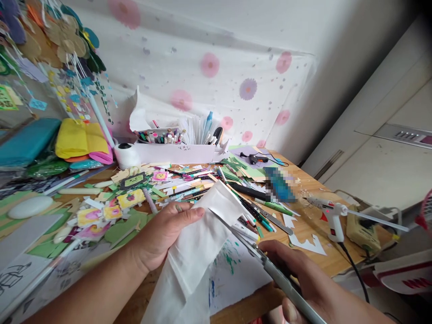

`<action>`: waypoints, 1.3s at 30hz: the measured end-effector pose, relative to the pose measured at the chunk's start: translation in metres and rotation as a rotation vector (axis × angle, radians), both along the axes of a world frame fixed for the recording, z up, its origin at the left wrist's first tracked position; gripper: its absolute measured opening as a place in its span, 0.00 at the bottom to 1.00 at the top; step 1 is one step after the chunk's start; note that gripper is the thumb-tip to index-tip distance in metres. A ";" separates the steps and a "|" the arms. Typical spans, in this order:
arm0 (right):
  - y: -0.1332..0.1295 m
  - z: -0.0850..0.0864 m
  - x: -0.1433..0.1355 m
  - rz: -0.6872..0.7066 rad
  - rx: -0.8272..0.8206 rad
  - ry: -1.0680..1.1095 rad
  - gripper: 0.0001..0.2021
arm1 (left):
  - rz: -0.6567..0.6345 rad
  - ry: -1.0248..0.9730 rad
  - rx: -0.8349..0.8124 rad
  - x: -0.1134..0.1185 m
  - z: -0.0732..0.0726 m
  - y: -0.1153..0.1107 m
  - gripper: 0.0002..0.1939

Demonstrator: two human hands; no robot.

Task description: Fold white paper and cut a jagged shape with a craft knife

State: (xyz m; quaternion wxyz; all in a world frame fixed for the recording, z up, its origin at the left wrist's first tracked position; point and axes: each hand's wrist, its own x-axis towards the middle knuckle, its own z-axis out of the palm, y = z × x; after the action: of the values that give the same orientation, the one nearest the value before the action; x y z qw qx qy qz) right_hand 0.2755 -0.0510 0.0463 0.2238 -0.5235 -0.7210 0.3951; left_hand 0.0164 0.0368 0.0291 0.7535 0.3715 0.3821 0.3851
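Near the middle my left hand [168,229] pinches a white cloth [199,243] between thumb and fingers; the cloth hangs down toward the front edge. At the right my right hand [300,279] is wrapped round the handles of metal scissors [256,252]. The scissors point up and to the left, and their tip lies against the cloth, just right of my left thumb. Below the blades rests a white paper [236,274] with green and blue marks.
A white glue gun [334,218] with a cord stands at the right. Pens and green paper scraps [128,229] cover the wooden table [317,189]. Behind them are a white pen box [175,153], a thread spool [126,155] and a black glue gun [258,158].
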 end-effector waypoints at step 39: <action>0.021 -0.025 -0.015 -0.153 -0.268 0.336 0.24 | -0.145 0.019 0.116 -0.011 0.003 0.006 0.11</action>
State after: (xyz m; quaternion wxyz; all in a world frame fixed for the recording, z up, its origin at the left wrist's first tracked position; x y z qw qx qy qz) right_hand 0.2609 -0.0305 0.0215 0.2985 -0.5286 -0.5727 0.5509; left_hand 0.0050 0.0431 0.0321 0.7530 0.4448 0.3385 0.3473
